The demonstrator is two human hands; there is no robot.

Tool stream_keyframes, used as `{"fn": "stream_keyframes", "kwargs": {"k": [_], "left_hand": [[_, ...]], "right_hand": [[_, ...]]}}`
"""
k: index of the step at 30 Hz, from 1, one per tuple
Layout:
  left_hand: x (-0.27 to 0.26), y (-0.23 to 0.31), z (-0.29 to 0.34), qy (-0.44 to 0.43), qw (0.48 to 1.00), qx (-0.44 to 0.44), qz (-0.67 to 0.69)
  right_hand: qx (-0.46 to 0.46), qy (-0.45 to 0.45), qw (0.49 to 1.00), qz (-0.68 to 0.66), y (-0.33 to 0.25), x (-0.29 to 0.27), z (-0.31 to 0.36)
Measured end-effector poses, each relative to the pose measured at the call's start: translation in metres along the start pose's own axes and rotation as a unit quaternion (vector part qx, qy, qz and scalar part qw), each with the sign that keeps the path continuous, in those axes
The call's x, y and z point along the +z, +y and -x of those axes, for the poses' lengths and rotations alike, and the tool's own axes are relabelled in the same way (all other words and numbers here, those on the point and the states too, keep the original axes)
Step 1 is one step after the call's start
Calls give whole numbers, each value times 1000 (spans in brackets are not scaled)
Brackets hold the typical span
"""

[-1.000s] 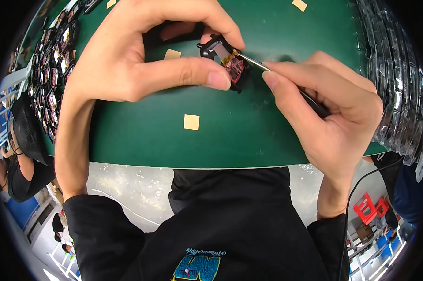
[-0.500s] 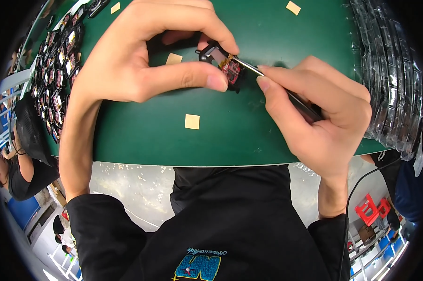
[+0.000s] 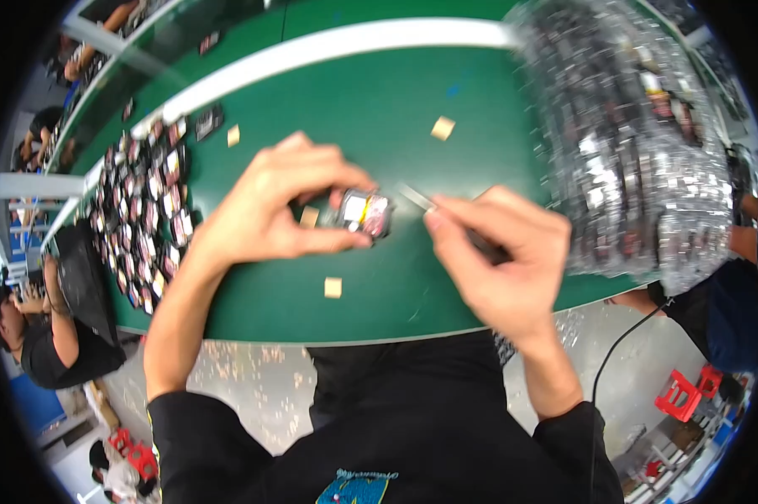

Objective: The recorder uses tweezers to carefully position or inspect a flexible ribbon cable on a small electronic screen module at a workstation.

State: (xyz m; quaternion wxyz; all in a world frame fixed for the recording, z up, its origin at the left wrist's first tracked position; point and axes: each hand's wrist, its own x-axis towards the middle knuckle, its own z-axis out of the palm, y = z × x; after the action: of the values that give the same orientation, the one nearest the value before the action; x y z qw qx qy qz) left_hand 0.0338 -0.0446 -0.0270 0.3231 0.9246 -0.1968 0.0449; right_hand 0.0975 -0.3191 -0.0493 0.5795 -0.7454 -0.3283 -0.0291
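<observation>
Between the thumb and fingers of my left hand (image 3: pixel 265 210) is a small electronic module (image 3: pixel 377 217) with a black case, a red circuit board, a white patch and a yellow strip. My right hand (image 3: pixel 509 260) is closed around slim metal tweezers (image 3: pixel 417 198); their tip points toward the module but stands apart from it. Motion blurs the tip and the module's fine parts. Both hands are above the green table (image 3: pixel 379 315).
Many similar modules (image 3: pixel 139 210) lie piled at the left. Stacked clear plastic trays (image 3: pixel 597 160) fill the right side. Small yellow squares (image 3: pixel 333 288) dot the tabletop. A white strip (image 3: pixel 345 46) crosses the far side. Another person (image 3: pixel 47 336) sits at the left.
The tweezers have come away from the module, leaving a gap. Both hands appear lower and smaller as the view has shifted, showing more of the table's far side.
</observation>
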Motion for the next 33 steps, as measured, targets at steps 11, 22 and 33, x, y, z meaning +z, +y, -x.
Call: {"fn": "stream_keyframes", "kwargs": {"k": [11, 22, 33], "left_hand": [[-56, 44, -145, 100, 986, 55, 123], [-25, 51, -317, -44, 970, 237, -14], [-96, -120, -130, 103, 949, -79, -289]], "right_hand": [[-28, 24, 998, -57, 5, -1, 5], [-26, 13, 999, -33, -2, 5, 4], [-31, -17, 999, -28, -8, -2, 2]]}}
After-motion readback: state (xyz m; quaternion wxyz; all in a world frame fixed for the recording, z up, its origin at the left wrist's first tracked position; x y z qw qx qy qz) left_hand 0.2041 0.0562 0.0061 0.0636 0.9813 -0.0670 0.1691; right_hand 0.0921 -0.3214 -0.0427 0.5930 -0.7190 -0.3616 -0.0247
